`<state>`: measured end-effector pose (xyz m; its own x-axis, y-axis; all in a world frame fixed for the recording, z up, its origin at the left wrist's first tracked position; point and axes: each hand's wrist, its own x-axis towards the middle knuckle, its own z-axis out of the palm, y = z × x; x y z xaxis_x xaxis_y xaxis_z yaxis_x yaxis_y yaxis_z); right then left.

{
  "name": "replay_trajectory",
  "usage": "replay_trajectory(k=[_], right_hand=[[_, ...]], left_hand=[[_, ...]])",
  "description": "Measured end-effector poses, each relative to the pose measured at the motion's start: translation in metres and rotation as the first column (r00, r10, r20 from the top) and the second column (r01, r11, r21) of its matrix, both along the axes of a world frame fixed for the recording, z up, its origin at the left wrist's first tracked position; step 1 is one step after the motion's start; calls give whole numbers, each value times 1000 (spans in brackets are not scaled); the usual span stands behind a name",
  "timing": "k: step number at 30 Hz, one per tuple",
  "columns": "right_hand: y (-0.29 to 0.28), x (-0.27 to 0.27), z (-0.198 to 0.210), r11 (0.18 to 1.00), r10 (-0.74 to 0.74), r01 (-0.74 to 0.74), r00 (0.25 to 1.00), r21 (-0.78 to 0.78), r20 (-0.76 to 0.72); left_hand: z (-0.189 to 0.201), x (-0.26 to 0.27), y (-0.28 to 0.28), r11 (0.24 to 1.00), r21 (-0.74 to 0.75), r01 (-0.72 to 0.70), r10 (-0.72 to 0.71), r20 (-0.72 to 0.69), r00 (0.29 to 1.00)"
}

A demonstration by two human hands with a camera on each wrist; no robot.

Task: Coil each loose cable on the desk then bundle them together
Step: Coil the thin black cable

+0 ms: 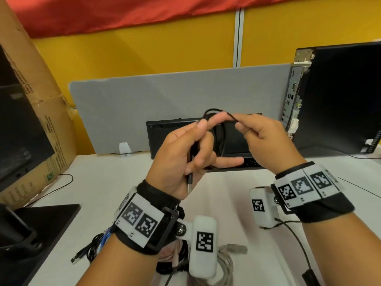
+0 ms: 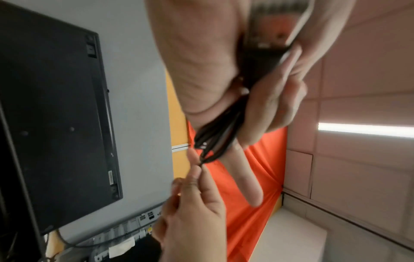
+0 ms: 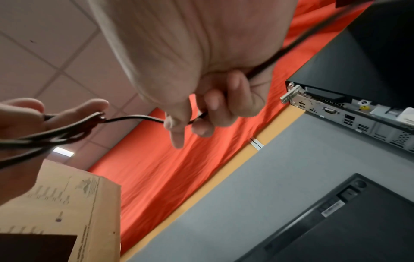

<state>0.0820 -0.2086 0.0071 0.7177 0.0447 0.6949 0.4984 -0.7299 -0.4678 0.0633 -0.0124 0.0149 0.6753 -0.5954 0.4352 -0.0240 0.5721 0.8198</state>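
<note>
My left hand point(image 1: 193, 145) is raised above the desk and grips several loops of a thin black cable point(image 1: 218, 139); its USB plug point(image 1: 189, 183) hangs below the palm. In the left wrist view the black loops point(image 2: 215, 140) run between thumb and curled fingers. My right hand point(image 1: 257, 133) pinches a strand of the same cable point(image 3: 134, 117) just right of the left fingertips. A grey coiled cable point(image 1: 224, 265) and a black cable with blue wires point(image 1: 97, 246) lie on the desk near me, partly under my left wrist.
A dark keyboard stands on edge point(image 1: 235, 143) against the grey divider point(image 1: 165, 100). A black computer case point(image 1: 338, 100) stands at the right, a cardboard box point(image 1: 31, 100) at the left, a monitor base point(image 1: 37, 234) at the lower left. A thin black wire point(image 1: 296, 238) trails from my right wrist.
</note>
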Motion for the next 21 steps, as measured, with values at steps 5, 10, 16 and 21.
replay_trajectory(k=[5, 10, 16, 21], right_hand=[[11, -3, -3, 967, 25, -121, 921, -225, -388], [19, -21, 12, 932, 58, -223, 870, -286, -489], [22, -40, 28, 949, 178, -269, 890, -166, -420], [18, -38, 32, 940, 340, -309, 881, 144, -329]], left_hand=[[-6, 12, 1, 974, -116, -197, 193, -42, 980], [-14, 18, 3, 914, -40, -404, 405, 37, 914], [-20, 26, 5, 828, 167, -535, 494, 234, 838], [-24, 22, -4, 742, 347, -573, 440, 393, 807]])
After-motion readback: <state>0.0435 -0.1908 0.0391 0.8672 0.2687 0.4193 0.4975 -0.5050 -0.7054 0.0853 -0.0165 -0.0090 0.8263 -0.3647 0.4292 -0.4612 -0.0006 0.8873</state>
